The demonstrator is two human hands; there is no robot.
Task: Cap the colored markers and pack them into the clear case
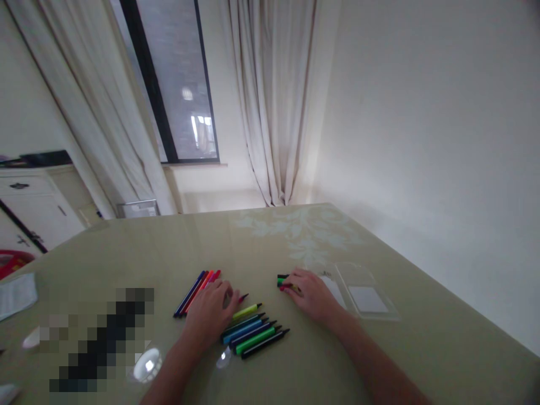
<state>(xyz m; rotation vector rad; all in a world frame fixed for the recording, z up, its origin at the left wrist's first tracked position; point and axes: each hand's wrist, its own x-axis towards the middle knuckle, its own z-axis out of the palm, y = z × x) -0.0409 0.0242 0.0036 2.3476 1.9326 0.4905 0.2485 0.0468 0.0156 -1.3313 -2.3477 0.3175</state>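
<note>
Lying about the table (320,360): a clear plastic case (353,274) with a white card (367,298) to the right, a pale flat thing (17,295) at the left edge.
Beyond the table: a window (181,84) between pale curtains (278,84), a white cabinet (40,211) to the left, a red object (14,261) below it.
In the way: my right hand (310,295) covers the case's left part.
Left hand (213,309): fingers bent over the slanted row of pens (194,292); a dark-tipped reddish pen (243,298) shows past my thumb, and I cannot tell whether I pinch it.
Fanned pens (255,340): just right of my left hand and nearer me, yellow-green through blue to black, pointed ends rightward.
Right fingers: curled down over small coloured pieces (280,282), black, green and red; how tightly, I cannot tell.
Hard to make out: whether those pieces are caps or pen ends; a dark blocky patch (101,343) at left is blurred out.
Cut off: both my forearms, at the bottom edge.
</note>
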